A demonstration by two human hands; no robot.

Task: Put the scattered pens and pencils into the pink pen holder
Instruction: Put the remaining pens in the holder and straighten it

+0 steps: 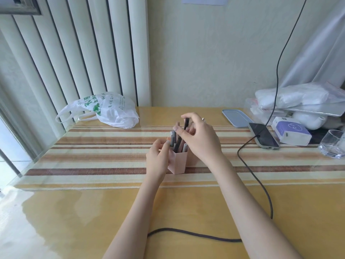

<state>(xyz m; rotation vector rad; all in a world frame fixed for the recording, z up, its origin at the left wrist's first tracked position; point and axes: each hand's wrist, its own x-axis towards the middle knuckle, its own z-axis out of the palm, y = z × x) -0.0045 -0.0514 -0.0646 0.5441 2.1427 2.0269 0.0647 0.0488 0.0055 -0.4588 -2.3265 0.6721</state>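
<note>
The pink pen holder (pixel 178 163) stands upright in the middle of the striped table runner. Several pens and pencils (pixel 174 142) stick up out of it, grey, dark and white ones. My left hand (pixel 158 157) wraps the holder's left side, fingers against its wall. My right hand (pixel 199 137) hovers over the holder's top, thumb and fingers closed on a dark pen (pixel 186 123) that points down into the holder. The right part of the holder is hidden behind my right hand.
A white plastic bag (pixel 110 109) lies at the back left. At the right are a blue lid (pixel 237 117), a phone (pixel 264 135) on a black cable (pixel 261 186), a tissue pack (pixel 291 130), a glass (pixel 333 146) and stacked bags.
</note>
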